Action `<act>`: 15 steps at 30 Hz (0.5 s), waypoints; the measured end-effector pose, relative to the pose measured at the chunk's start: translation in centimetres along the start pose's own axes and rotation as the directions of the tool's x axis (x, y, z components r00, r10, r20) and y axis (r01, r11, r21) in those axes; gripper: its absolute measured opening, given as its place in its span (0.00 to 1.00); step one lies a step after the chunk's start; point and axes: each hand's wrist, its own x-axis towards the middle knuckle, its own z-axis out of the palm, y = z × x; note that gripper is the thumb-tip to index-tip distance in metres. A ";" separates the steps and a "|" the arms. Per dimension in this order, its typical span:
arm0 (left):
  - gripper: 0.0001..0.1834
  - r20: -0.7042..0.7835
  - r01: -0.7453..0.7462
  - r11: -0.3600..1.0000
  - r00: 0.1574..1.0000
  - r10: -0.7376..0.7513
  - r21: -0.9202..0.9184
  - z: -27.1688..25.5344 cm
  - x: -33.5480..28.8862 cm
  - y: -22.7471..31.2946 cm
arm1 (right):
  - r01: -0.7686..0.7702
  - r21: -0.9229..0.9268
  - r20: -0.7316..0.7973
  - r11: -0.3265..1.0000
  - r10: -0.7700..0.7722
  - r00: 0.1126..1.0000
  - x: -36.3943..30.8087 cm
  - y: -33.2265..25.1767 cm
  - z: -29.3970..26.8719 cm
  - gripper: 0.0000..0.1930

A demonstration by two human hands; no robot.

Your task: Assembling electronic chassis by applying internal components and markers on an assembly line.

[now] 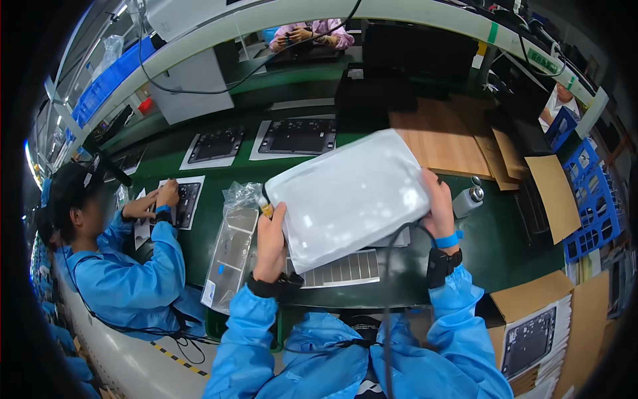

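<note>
The left hand (pixel 269 246) had its grip closed on the left end of a flat white packet (pixel 352 199), and the right hand (pixel 439 206) had its grip closed on the right end. The packet was slanted, up over the near edge of the green surface (pixel 502 229). Grey strips (pixel 342 270) peeked out below it, by that edge. A clear bag (pixel 230 256) lay there too, left of the packet. A bottle (pixel 468 201) stood toward the right edge.

No text is legible: a green rectangular sticker (pixel 546 64) on the pale metal beam (pixel 465 21), two o'clock; a white label (pixel 209 291) on the clear plastic bag (pixel 230 256), eight o'clock.
</note>
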 end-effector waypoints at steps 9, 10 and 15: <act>0.17 0.170 0.013 0.982 0.985 0.020 -0.190 -0.9 -11.1 -5.6 | -0.005 -0.046 0.026 0.999 0.006 1.000 -10.6 7.4 5.0 0.28; 0.17 0.183 0.030 0.983 0.983 0.004 -0.180 -1.7 -11.3 -5.4 | -0.049 -0.028 0.055 0.998 0.051 0.997 -9.4 7.1 3.5 0.28; 0.33 0.020 0.031 0.999 0.999 -0.031 -0.033 -7.8 -8.5 -2.7 | -0.306 -0.159 0.281 0.938 0.341 0.897 -4.6 2.1 -1.9 0.26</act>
